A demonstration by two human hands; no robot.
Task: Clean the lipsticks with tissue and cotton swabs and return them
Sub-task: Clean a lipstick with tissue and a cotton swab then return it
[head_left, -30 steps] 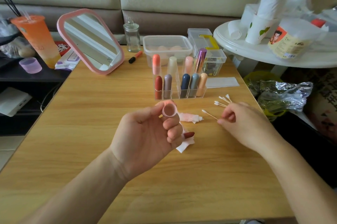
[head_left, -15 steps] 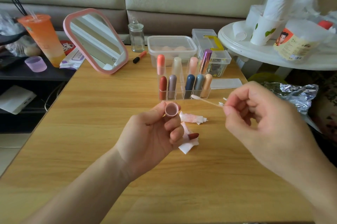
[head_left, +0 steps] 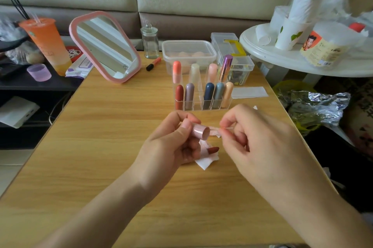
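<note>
Left hand (head_left: 171, 143) pinches the pink cap (head_left: 200, 131), long axis roughly level, open mouth facing right. Right hand (head_left: 256, 136) sits just right of that mouth, pinching a cotton swab (head_left: 228, 127), mostly hidden. Lipstick (head_left: 213, 150) is by the left hand's lower fingers, over tissue (head_left: 205, 162).

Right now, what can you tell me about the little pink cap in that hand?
The pink cap is a small glossy tube, plastic by the look, its open round mouth turned toward the right hand. The left hand pinches it between thumb and forefinger above the table, lying nearly sideways. Whether anything reaches inside is too blurred to tell.
</note>
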